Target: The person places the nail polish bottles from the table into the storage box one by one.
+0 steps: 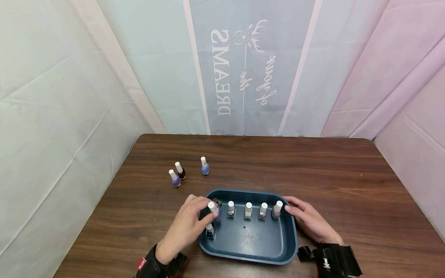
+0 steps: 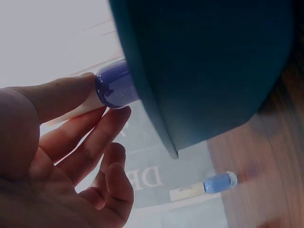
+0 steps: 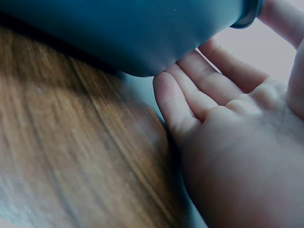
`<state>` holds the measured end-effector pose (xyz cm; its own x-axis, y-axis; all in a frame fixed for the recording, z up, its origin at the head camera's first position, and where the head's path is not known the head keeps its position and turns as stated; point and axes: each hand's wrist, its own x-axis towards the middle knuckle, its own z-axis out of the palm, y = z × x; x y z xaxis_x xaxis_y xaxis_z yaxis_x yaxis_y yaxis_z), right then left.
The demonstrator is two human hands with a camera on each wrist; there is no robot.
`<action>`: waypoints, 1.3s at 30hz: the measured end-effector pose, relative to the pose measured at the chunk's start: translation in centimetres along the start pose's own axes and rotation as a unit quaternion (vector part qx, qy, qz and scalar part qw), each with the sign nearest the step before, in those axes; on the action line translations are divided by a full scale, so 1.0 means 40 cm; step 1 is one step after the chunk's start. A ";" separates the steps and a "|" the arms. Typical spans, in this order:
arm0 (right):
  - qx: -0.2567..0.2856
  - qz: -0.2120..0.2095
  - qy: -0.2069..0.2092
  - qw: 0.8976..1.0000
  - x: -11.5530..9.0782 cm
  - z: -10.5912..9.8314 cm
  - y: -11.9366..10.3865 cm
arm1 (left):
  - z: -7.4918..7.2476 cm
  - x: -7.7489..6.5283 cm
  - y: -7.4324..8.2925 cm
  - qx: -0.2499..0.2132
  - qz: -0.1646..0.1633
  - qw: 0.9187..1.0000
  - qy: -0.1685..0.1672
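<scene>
Purple nail-polish bottle (image 1: 213,209) is at the ten o'clock side of the blue tray (image 1: 247,245), pinched by the left hand (image 1: 189,220); base contact cannot be told. Right hand (image 1: 311,221) grips the tray's rim at two o'clock. Dark bottle (image 1: 210,233) stands inside at nine o'clock. Four white-capped bottles (image 1: 248,211) line the far side. Three further bottles (image 1: 205,168) stand on the table (image 1: 347,177), toward ten to eleven o'clock.

Bottles (image 1: 248,212) in tray (image 1: 257,243), tray on table (image 1: 347,185), three bottles (image 1: 205,169) behind

Glossy bottle (image 2: 115,86), smooth plastic tray (image 1: 250,244), wood-grain table (image 1: 313,166)
</scene>
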<state>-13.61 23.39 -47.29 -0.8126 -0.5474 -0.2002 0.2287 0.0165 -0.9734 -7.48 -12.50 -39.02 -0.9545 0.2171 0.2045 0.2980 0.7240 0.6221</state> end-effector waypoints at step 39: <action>-0.007 0.005 0.010 1.000 0.000 0.000 -0.001 | 0.081 -0.022 0.005 0.060 0.066 0.992 -0.085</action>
<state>-13.61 23.39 -47.25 -0.8206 -0.5308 -0.2117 0.2290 0.0339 -0.9728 -6.63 -10.43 -41.53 -0.8989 0.4148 0.1412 0.4261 0.7528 0.5017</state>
